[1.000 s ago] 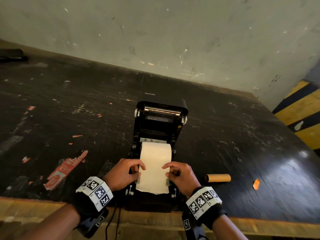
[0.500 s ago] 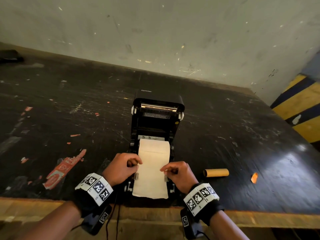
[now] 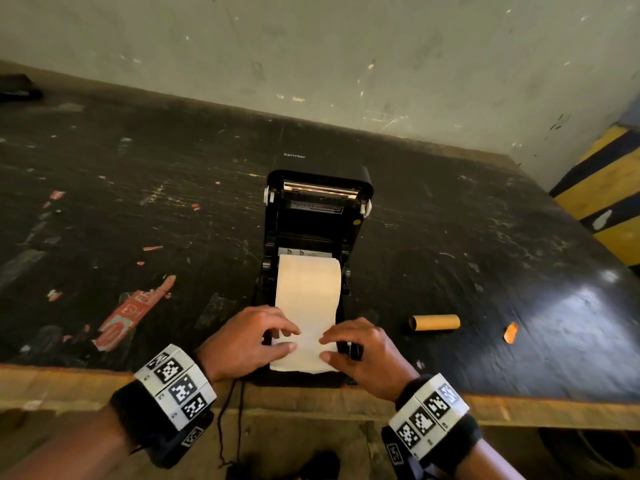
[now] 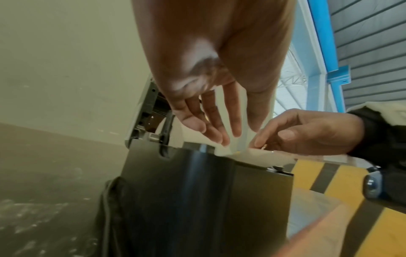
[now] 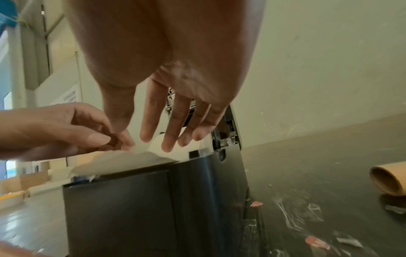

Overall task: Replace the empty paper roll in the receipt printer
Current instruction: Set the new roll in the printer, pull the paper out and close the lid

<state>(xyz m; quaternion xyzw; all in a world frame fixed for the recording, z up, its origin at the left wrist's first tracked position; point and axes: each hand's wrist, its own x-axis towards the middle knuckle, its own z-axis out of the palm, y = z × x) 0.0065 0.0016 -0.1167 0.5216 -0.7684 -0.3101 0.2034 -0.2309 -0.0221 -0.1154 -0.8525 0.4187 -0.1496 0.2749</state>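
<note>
The black receipt printer [image 3: 353, 188] stands near the table's front edge with its lid raised. A new white paper roll [image 3: 307, 278] sits in its bay, and its loose strip [image 3: 304, 358] lies forward over the printer's front. My left hand [image 3: 291, 339] rests its fingertips and thumb on the strip's left side. My right hand [image 3: 325, 347] does the same on the right side. In the wrist views the left hand's fingers [image 4: 237, 128] and the right hand's fingers [image 5: 169, 139] reach down fairly straight onto the paper. The empty brown core [image 3: 434, 322] lies on the table to the right.
The dark scuffed table [image 3: 138, 188] carries torn red label scraps [image 3: 135, 311] at the left and an orange scrap [image 3: 510, 332] at the right. A black cable [image 3: 228, 420] hangs over the wooden front edge. A wall stands close behind; a yellow-and-black striped barrier [image 3: 609, 188] is at the right.
Both hands have moved inward from the printer's side guides onto the top of the paper strip. The strip now lies flatter over the front.
</note>
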